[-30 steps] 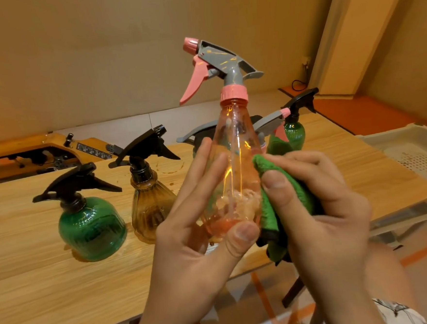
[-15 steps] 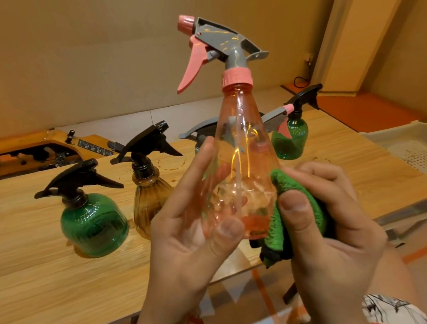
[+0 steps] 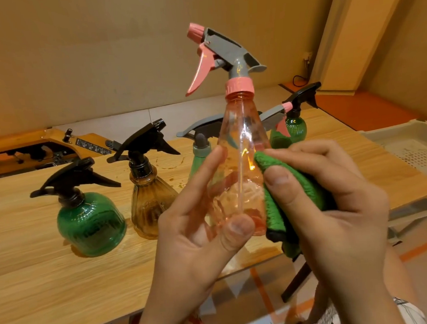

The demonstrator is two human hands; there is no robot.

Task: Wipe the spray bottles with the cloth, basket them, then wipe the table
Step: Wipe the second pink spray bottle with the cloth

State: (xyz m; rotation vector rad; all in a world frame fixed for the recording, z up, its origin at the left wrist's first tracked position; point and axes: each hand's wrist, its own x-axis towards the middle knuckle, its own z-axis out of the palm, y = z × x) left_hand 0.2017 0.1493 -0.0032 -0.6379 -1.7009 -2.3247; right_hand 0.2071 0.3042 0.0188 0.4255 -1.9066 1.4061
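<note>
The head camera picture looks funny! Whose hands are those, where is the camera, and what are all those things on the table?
There is no machine here, just a person. The camera sits on the person's head and looks down, so you see their own two hands. The left hand holds a pink spray bottle up in the air. The right hand presses a green cloth against its side to wipe it. Behind them, on the wooden table, stand a round green bottle and a brown bottle, both with black triggers. Farther back stand more bottles, partly hidden. At the right edge of the picture is a pale basket with holes in its bottom.
</note>
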